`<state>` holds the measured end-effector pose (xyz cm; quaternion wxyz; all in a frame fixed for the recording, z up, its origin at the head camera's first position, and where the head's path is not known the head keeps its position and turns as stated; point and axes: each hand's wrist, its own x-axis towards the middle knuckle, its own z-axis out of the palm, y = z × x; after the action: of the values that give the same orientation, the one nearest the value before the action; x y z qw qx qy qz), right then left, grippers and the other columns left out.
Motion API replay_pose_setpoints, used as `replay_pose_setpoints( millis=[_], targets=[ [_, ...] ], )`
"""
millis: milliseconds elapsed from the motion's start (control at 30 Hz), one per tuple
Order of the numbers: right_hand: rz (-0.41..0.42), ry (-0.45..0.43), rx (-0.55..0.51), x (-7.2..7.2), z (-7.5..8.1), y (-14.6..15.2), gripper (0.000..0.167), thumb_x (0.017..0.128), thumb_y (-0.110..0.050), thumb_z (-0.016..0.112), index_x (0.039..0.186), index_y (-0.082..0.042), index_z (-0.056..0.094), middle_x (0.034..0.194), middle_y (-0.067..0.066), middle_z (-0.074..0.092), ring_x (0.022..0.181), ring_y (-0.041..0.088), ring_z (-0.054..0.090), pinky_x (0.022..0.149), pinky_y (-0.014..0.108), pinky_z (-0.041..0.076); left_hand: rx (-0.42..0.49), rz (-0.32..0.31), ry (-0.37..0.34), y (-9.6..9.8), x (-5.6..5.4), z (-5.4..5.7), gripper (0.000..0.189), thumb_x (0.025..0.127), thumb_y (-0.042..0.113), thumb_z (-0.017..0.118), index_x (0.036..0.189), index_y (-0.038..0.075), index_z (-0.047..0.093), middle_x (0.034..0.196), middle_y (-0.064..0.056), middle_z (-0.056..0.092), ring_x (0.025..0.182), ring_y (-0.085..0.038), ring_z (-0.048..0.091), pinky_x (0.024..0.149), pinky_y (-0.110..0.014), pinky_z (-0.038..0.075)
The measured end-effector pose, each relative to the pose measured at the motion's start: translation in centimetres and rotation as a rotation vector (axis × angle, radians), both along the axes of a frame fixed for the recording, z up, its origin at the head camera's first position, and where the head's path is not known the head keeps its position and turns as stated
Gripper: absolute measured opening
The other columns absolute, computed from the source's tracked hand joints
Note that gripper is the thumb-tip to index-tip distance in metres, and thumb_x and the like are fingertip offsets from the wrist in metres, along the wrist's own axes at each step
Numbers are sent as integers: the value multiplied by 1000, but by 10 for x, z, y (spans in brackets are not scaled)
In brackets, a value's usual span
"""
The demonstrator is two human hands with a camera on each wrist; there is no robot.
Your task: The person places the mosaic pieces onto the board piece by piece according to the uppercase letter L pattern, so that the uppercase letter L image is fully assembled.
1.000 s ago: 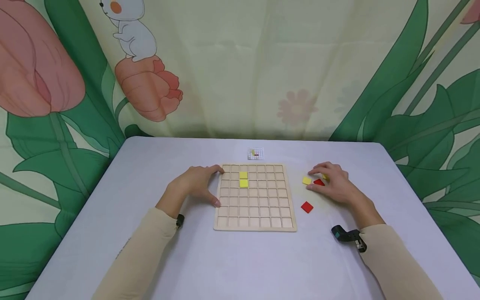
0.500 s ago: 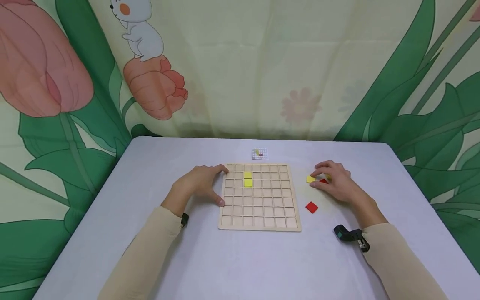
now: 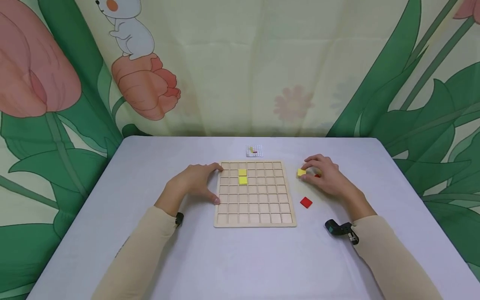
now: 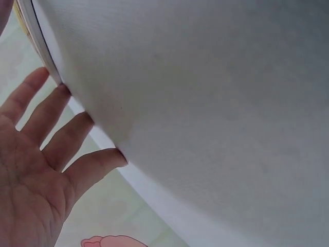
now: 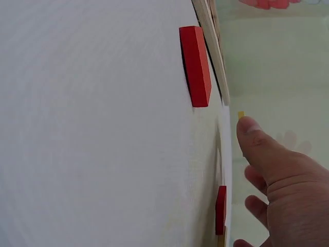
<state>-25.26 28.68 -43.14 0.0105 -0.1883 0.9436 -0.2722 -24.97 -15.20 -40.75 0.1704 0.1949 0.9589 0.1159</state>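
My right hand (image 3: 324, 175) pinches a yellow square tile (image 3: 301, 172) between thumb and fingertips, to the right of the wooden grid board (image 3: 255, 208). In the right wrist view a sliver of the yellow tile (image 5: 241, 114) shows past the thumb. A red tile (image 3: 317, 176) lies partly hidden by that hand. Another red tile (image 3: 306, 202) rests flat nearer the board's right side. Two yellow tiles (image 3: 242, 180) sit in adjoining cells, one above the other, in the board's upper left. My left hand (image 3: 193, 183) touches the board's left edge with thumb and index finger, fingers spread.
A small card (image 3: 254, 151) printed with a grid and coloured squares lies behind the board. The white-covered table (image 3: 240, 262) ends at a curtain (image 3: 225, 83) with flowers and a cartoon animal.
My right hand has closed thumb and fingers on the yellow tile and raised it slightly, away from the red one. The left hand stays at the board's edge. The head view shifts a little.
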Motion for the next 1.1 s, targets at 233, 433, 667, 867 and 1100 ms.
replay_pose_setpoints(
  millis=[233, 433, 667, 867, 1100],
  targets=[
    [5, 62, -18, -6, 12, -11, 24, 93, -26, 78, 112, -12, 73, 136, 13, 56, 129, 38, 42, 96, 57, 28, -5, 22, -19, 0, -2, 5, 107, 60, 63, 93, 149, 29, 44, 145, -11, 58, 129, -34, 57, 107, -54, 46],
    [45, 129, -120, -11, 24, -20, 23, 92, -19, 79, 111, -9, 73, 132, 14, 58, 127, 39, 43, 99, 61, 29, -6, 13, -15, 2, -9, 8, 106, 62, 63, 93, 150, 31, 44, 146, -11, 57, 129, -33, 57, 108, -53, 46],
    [112, 183, -201, -22, 27, -42, 24, 92, -16, 79, 114, -9, 71, 131, 13, 60, 129, 37, 47, 107, 62, 36, -15, 23, -11, -1, -9, 6, 108, 60, 64, 93, 150, 30, 44, 146, -11, 58, 130, -34, 57, 109, -53, 45],
    [160, 184, -200, -27, 31, -57, 25, 91, -16, 80, 113, -10, 70, 130, 12, 61, 128, 36, 48, 105, 59, 39, 15, 14, -13, -1, -6, 1, 108, 59, 65, 93, 149, 29, 44, 146, -10, 58, 131, -33, 56, 110, -53, 44],
    [204, 189, -228, -32, 40, -78, 26, 91, -15, 80, 114, -11, 70, 130, 11, 61, 130, 33, 49, 104, 56, 41, -1, 24, -2, 0, -6, 1, 108, 59, 66, 93, 149, 31, 44, 144, -10, 59, 129, -32, 58, 109, -53, 45]
  ],
)
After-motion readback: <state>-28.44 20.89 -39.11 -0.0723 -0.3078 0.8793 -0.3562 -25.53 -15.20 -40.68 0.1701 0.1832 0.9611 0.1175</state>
